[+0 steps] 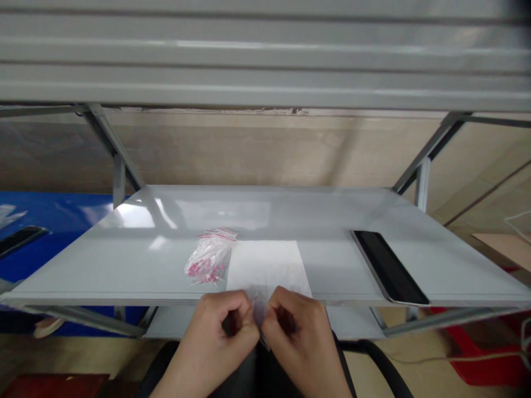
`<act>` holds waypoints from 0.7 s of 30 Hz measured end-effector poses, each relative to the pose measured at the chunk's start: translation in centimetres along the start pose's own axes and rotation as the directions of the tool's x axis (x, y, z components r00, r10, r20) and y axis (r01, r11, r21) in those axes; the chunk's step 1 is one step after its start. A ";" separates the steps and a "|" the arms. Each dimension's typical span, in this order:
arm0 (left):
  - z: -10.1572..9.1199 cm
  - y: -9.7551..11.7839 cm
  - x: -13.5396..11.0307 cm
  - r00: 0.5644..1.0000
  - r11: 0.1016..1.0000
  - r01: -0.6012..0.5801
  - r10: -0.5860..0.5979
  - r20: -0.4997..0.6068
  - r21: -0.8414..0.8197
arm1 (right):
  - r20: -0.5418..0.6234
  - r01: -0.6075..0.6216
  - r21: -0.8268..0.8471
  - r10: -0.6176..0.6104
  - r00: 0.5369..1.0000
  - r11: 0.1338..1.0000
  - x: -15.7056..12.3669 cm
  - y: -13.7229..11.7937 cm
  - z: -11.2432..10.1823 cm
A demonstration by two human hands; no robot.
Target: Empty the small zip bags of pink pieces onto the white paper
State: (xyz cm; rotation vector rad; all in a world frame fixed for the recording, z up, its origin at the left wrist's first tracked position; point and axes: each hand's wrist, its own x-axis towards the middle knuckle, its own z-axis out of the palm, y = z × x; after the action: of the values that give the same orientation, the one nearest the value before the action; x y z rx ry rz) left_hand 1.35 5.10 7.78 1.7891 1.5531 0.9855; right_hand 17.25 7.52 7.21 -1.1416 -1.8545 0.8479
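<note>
Grey metal surface (103, 260) spans the frame, with a blue panel (50, 232) seen beyond it at the left. A black slab (388, 267) is laid on it at the right, and a white paper sheet (265, 265) is laid at the centre. A zip bag of pink parts (210, 255) lies just beside the sheet. A small clear film piece (259, 304) is pinched in a tight grip between the left hand (215, 337) and the right hand (301, 340), at the sheet's near edge.
</note>
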 end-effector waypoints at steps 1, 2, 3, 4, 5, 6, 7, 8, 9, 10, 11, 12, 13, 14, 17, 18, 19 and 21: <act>-0.1 0.1 -0.1 0.999 1.000 -0.019 0.020 -0.026 0.018 | -0.036 -0.018 -0.018 0.017 0.999 1.000 0.0 0.2 0.0; -0.2 0.2 -0.1 0.998 0.998 -0.044 0.045 -0.046 0.034 | -0.056 -0.039 -0.017 0.038 0.998 0.999 -0.1 0.4 0.0; -0.3 0.3 -0.1 0.995 0.996 -0.072 0.076 -0.063 0.051 | -0.059 -0.057 0.000 0.057 0.997 0.998 -0.1 0.5 0.0; -0.5 0.4 -0.2 0.990 0.992 -0.109 0.115 -0.085 0.066 | -0.047 -0.071 0.024 0.072 0.996 0.997 -0.1 0.6 -0.1; -0.6 0.5 -0.2 0.981 0.985 -0.153 0.161 -0.111 0.077 | -0.032 -0.079 0.047 0.080 0.996 0.996 -0.2 0.6 -0.2; -0.8 0.6 -0.2 0.967 0.976 -0.203 0.212 -0.140 0.079 | -0.023 -0.083 0.066 0.085 0.996 0.994 -0.2 0.5 -0.2; -0.9 0.5 -0.3 0.951 0.963 -0.257 0.267 -0.155 0.081 | -0.019 -0.087 0.081 0.089 0.996 0.993 -0.2 0.4 -0.3; -0.9 0.4 -0.3 0.938 0.948 -0.308 0.318 -0.141 0.084 | -0.012 -0.092 0.094 0.094 0.996 0.991 -0.2 0.3 -0.4; -0.9 0.3 -0.3 0.930 0.933 -0.347 0.355 -0.097 0.091 | 0.001 -0.097 0.108 0.097 0.995 0.989 -0.2 0.2 -0.5; -0.7 0.0 -0.3 0.927 0.924 -0.368 0.373 -0.038 0.103 | 0.017 -0.102 0.123 0.101 0.995 0.987 -0.2 0.2 -0.6; -0.5 -0.3 -0.3 0.927 0.920 -0.374 0.375 0.018 0.121 | 0.028 -0.107 0.136 0.104 0.994 0.985 -0.3 0.2 -0.6; -0.2 -0.5 -0.3 0.929 0.919 -0.369 0.366 0.052 0.141 | 0.030 -0.110 0.144 0.107 0.994 0.983 -0.3 0.3 -0.7; 0.1 -0.8 -0.2 0.933 0.920 -0.361 0.356 0.059 0.151 | 0.029 -0.112 0.149 0.109 0.994 0.982 -0.3 0.4 -0.7; 0.4 -1.0 0.0 0.936 0.924 -0.353 0.351 0.041 0.148 | 0.016 -0.114 0.150 0.113 0.994 0.982 -0.3 0.5 -0.8; 0.9 -1.1 0.5 0.930 0.926 -0.359 0.365 -0.034 0.120 | -0.036 -0.116 0.136 0.122 0.992 0.984 -0.4 1.0 -0.9; 0.9 -1.0 0.6 0.926 0.923 -0.366 0.374 -0.048 0.113 | -0.052 -0.114 0.136 0.122 0.991 0.984 -0.3 1.1 -0.9; 0.9 -0.9 0.7 0.921 0.920 -0.376 0.384 -0.061 0.107 | -0.067 -0.108 0.140 0.118 0.991 0.984 -0.3 1.2 -1.0; 0.8 -0.7 0.9 0.914 0.916 -0.391 0.397 -0.079 0.087 | -0.088 -0.088 0.158 0.102 0.991 0.984 -0.2 1.4 -1.0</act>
State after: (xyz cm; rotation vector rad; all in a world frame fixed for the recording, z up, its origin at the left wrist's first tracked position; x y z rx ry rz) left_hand 1.70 6.16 6.90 2.1890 1.3168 1.2303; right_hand 18.73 7.96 6.45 -1.1604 -1.6379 0.9560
